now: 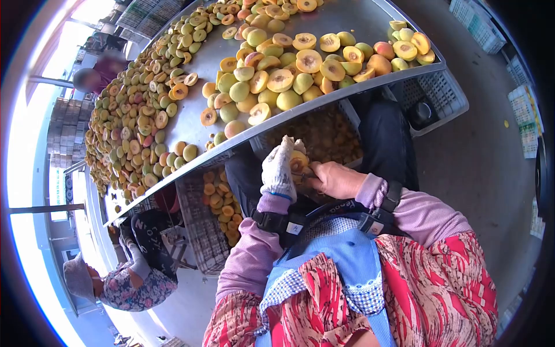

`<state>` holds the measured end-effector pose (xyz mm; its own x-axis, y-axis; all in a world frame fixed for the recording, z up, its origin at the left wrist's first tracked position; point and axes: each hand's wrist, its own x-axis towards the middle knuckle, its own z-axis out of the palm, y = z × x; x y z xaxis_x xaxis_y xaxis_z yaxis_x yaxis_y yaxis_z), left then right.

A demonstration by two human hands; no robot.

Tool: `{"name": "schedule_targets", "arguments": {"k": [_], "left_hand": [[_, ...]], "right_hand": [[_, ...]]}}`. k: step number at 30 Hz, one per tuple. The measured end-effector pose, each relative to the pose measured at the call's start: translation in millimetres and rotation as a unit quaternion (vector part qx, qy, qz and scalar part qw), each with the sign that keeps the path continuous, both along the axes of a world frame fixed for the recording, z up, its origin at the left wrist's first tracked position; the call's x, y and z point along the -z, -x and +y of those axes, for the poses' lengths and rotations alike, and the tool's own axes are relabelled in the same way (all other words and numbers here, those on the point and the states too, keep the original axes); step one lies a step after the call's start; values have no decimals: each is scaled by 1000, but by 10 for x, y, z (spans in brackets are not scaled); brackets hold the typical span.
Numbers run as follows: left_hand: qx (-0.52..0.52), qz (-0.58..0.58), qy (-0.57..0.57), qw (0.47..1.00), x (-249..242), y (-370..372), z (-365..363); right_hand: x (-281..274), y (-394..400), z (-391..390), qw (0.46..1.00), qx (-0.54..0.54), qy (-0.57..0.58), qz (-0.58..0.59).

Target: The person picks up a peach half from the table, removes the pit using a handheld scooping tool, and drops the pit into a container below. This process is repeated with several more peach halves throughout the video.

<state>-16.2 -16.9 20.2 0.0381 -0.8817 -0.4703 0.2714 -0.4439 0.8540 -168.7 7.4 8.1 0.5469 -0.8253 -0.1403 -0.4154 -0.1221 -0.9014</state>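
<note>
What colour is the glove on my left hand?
The glove is white with a blue cuff edge; see head view.

- Held fruit half (pixel 298 162): yellow-orange flesh around a darker centre, cut face showing, held in the gloved left hand (pixel 279 169) below the counter's (pixel 207 58) near edge.
- Small tool (pixel 308 178): mostly hidden by the bare right hand (pixel 336 180), its end close to that half; its shape is unclear.
- Loose fruit (pixel 280 80): green, yellow and reddish skins, many pieces halved, some cut face up, heaped on the counter's right part, with a larger spread left.
</note>
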Motion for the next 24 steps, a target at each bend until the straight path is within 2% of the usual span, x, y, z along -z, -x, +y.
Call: {"name": "schedule_targets", "arguments": {"k": [1,2,3,4,6,8,9,10,12,13,15,16,17,18,19,20,22,23,24], "left_hand": [[-47,39,-34,998,52,35,-30],[-47,39,-38,997,138,54,-39],[-92,97,-89,987,236,68,-49],[-136,154,-136,969,292,89,-76],[-206,192,-131,950,391,168,-108],[-255,246,-139,925,512,177,-163],[-256,225,-83,936,565,165,-182],[-258,193,-58,945,329,219,-133],[-278,73,1,958,120,65,-158],[-327,79,30,941,-131,-27,-150],[-397,6,111,911,-352,-516,-165],[-380,-133,205,892,-314,-862,-145],[-352,-246,169,887,-372,-1129,-129],[-333,-592,127,723,-513,-1202,-141],[-293,-638,145,697,-380,-1540,-188],[-251,-679,165,670,-218,-1808,-276],[-150,-615,210,745,-427,-1567,-431],[-121,-574,204,784,-384,-1477,-571],[-58,-579,189,791,-363,-1381,-691]], "right_hand": [[13,-3,-54,996,-1,38,84],[40,-11,-77,983,-1,71,167],[77,-23,-104,972,11,107,210],[-2,-18,-118,965,10,128,227],[66,-84,-169,953,42,142,266],[94,-127,-157,960,71,119,244],[112,-120,-148,964,103,94,227],[169,-121,-130,964,100,101,225],[401,-126,-73,971,218,53,80],[544,-99,-74,962,259,72,45],[528,11,-164,967,230,-14,110],[637,30,-159,965,213,-45,150],[756,51,-95,966,210,-47,145],[888,74,-5,961,123,-33,244],[1015,85,9,940,36,-15,339],[1138,87,-59,940,39,-14,338],[1486,66,-100,953,17,-72,294],[1577,12,-255,925,-27,-139,354],[1635,20,-230,924,-24,-141,354]]}}
